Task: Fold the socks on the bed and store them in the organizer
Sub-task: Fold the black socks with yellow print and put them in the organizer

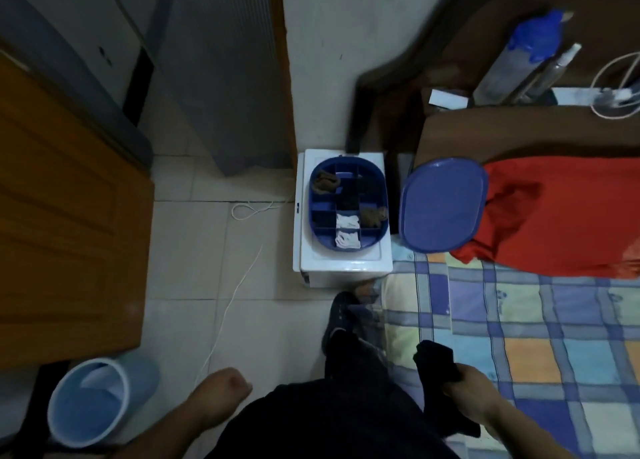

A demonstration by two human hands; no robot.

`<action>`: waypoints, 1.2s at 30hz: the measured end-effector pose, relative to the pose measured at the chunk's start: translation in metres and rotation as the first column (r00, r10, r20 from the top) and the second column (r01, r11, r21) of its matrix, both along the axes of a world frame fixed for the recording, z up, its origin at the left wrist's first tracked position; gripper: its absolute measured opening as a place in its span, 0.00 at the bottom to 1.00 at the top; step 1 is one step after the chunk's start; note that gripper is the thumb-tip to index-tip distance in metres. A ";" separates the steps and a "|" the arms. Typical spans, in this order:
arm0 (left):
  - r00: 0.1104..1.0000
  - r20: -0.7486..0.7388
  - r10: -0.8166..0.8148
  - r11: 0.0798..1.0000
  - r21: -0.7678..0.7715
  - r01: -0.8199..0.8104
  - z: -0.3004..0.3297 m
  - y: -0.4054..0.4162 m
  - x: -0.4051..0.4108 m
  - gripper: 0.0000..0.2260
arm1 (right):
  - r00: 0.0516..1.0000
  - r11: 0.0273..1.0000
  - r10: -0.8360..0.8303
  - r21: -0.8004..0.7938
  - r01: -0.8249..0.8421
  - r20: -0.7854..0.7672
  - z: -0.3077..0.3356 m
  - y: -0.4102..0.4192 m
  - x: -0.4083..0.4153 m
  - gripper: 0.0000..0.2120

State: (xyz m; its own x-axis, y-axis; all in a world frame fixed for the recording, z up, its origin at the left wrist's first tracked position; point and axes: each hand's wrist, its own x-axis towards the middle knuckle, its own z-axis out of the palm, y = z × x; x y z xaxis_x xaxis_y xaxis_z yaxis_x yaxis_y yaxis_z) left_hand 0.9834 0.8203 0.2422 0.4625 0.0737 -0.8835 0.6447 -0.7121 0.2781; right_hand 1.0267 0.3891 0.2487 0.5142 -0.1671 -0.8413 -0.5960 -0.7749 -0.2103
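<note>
Reference landmark: the blue organizer (347,203), an oval divided tray set on top of a white box (343,261) on the tiled floor.

Far left of the organizer stands a brown wooden door (69,216). Below the door, well apart from the organizer, is a pale blue bin (90,400). A white cord (231,302) runs across the floor tiles between the bin and the organizer, ending in a loop just left of the white box.

The left hand (221,398) is low in the view, below and left of the organizer. Its fingers are clenched and hold nothing.

The organizer compartments hold folded socks: a brown pair (325,182) at upper left, a second brown pair (373,216) at the right edge, two white pairs (347,231) in the lower centre column, and dark items in the centre cells, too dim to identify.

A foot in a dark slipper (341,316) stands on the floor directly below the white box.

Just right of the organizer, the blue lid (443,205) lies on the bed (519,320) edge, overlapping a red garment (561,216). The checked bedsheet extends below the lid.

The right hand (467,393), below and right of the organizer, has its fingers curled around a dark sock (434,360), held above the bed edge.

Above the lid, on the brown headboard shelf, lie a clear bottle with blue cap (519,56) and a white cable (616,91).
</note>
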 end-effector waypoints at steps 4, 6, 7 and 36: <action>0.987 -0.145 0.075 0.996 0.050 -0.069 -0.021 0.015 0.023 0.11 | 0.995 0.995 0.099 0.028 -0.099 -0.014 -0.002 -0.012 0.090 0.10; 0.976 -0.155 0.151 0.987 0.083 -0.139 -0.025 0.016 0.047 0.08 | 0.992 0.991 0.126 0.043 -0.125 -0.012 -0.003 -0.014 0.136 0.11; 0.972 -0.145 0.184 0.981 0.094 -0.172 -0.022 0.013 0.063 0.07 | 0.991 0.990 0.133 0.052 -0.132 -0.002 -0.005 -0.015 0.159 0.09; 0.848 0.449 0.281 0.959 -0.113 -0.259 -0.221 -0.081 0.402 0.15 | 0.856 0.503 -0.516 0.808 0.307 -0.004 -0.174 0.087 0.448 0.14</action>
